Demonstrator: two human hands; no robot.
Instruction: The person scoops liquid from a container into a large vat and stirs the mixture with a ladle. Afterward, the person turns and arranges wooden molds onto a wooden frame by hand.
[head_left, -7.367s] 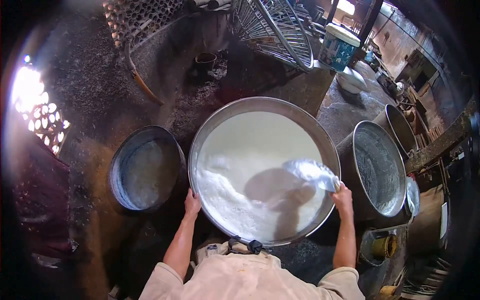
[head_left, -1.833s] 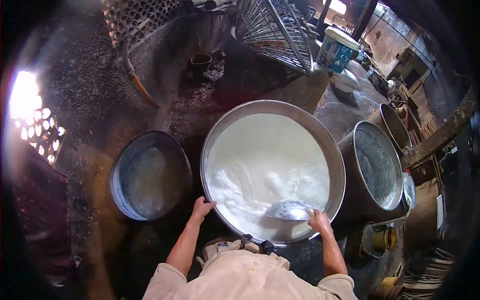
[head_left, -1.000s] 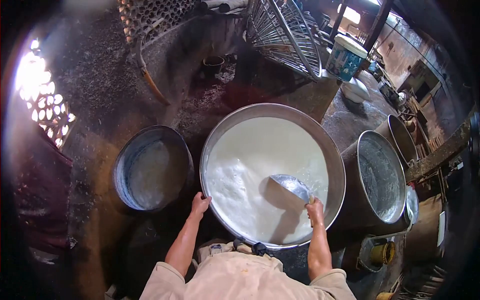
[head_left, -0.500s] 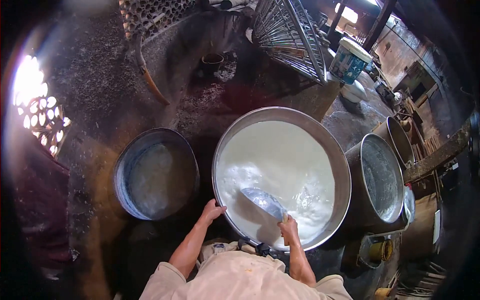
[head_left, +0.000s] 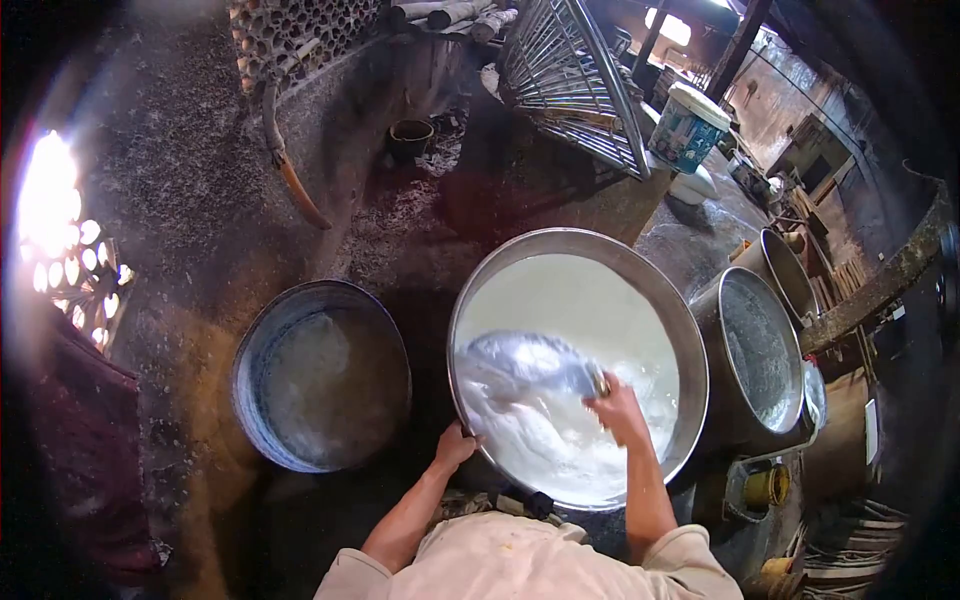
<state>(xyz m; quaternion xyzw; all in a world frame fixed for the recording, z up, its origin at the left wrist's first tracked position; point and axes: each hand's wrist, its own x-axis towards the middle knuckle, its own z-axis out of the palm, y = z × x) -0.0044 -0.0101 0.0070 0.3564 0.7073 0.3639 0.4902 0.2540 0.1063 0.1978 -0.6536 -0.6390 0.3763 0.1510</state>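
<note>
A wide metal pan (head_left: pixel 694 400) holds white liquid (head_left: pixel 590 300), its surface swirling in the near half. My right hand (head_left: pixel 618 408) is closed round the handle of a large metal scoop (head_left: pixel 530 360). The scoop's blade, smeared by motion, lies at the liquid's surface in the left middle of the pan. At the pan's lower left edge, my left hand (head_left: pixel 458 444) grips the rim with its fingers.
A vat (head_left: pixel 245 400) with cloudy liquid stands to the left. Two metal vats (head_left: pixel 725 310) (head_left: pixel 775 250) stand on the right, near a slanting beam (head_left: pixel 880 290). A labelled bucket (head_left: pixel 688 128) and a metal rack (head_left: pixel 610 80) are farther back.
The scoop and my right hand have moved forward through the liquid, away from my body, and the near liquid is more stirred up. My left hand stays at the rim. The view has shifted slightly.
</note>
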